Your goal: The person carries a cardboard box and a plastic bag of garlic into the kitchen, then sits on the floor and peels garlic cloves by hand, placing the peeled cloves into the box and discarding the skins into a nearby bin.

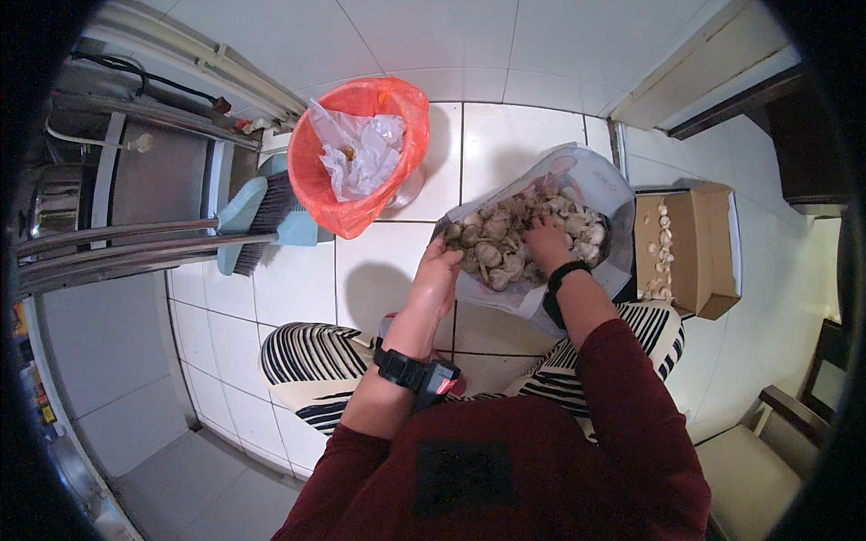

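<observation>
A large whitish bag [591,176] lies open on the tiled floor in front of me, filled with many garlic bulbs [494,251], some with dry roots and loose skins. My left hand [439,264] is closed on the bag's left rim. Inside the bag, my right hand [547,245] reaches down among the bulbs at the middle. Its fingertips are partly hidden by the garlic, so I cannot make out whether they grip a bulb.
Right of the bag stands an open cardboard box [713,243] with pale garlic cloves [665,239] inside. A bin with a red liner [410,135] and crumpled white plastic [347,180] stands at far left. Beside it lie a broom [266,216] and dustpan [302,227]. A chair [749,469] stands lower right.
</observation>
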A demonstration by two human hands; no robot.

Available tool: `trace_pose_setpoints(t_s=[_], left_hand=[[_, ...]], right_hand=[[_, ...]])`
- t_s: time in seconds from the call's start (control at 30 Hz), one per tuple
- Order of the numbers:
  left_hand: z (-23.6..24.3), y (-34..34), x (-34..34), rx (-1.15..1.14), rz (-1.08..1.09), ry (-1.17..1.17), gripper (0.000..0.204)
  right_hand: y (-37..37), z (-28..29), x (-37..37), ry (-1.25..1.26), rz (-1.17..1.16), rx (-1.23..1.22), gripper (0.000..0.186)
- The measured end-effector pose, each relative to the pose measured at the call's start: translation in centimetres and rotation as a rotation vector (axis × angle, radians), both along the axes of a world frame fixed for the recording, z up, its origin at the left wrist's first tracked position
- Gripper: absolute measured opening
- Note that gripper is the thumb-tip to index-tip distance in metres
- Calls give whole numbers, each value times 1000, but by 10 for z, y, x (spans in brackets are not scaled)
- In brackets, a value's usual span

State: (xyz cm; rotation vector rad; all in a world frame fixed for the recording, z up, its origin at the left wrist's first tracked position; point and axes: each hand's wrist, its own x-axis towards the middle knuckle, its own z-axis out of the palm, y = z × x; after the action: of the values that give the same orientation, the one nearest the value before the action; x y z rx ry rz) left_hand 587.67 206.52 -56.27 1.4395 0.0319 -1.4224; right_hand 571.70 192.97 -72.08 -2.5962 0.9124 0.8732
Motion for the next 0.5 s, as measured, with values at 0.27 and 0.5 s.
trace_pose_setpoints(t_s=[0.27,0.5], left_hand=[[7,-11,-3,25,-48,-13,63],[11,-13,-14,-82,13,-76,61]], right_hand=[[10,-8,-18,55,-61,113,30],[44,36,1,-149,22,130,22]])
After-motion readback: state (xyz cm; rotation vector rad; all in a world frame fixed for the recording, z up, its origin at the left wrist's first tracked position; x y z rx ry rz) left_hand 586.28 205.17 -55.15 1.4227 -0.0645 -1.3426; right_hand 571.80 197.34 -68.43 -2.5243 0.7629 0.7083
